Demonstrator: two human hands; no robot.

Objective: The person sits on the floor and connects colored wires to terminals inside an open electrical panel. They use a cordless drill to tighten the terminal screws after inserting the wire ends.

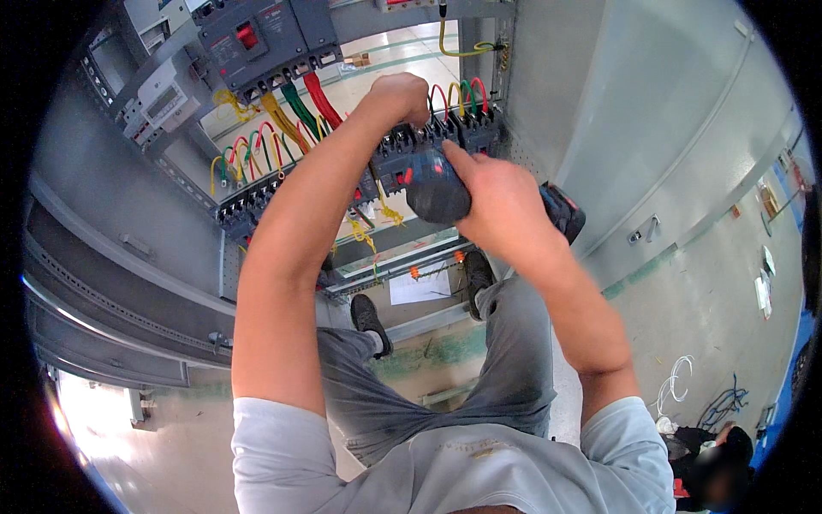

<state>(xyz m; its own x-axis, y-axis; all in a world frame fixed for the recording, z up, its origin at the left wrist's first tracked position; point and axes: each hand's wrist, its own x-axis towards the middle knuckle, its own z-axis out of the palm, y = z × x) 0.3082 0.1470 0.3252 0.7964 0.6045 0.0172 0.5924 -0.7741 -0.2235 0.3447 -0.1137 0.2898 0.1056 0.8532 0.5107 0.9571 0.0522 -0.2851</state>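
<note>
My right hand [505, 201] is wrapped round a dark cordless drill [438, 190]. Its rounded back end is toward me, and its front points at the row of dark circuit breakers [390, 171]. My left hand [402, 96] is closed at the breakers' upper terminals, left of the drill's front. Whatever its fingers hold is hidden behind the hand. Just right of it, coloured wires [478, 87] loop into the terminals. On the left of the row, more short wires [246, 154] stand up with loose lugged ends.
A large moulded-case breaker [265, 43] with thick yellow, green and red cables [318, 98] sits above. A meter [163, 101] is at upper left. Grey cabinet walls [659, 111] flank me. Paper [419, 287] lies between my feet. A blurred person [719, 467] is at lower right.
</note>
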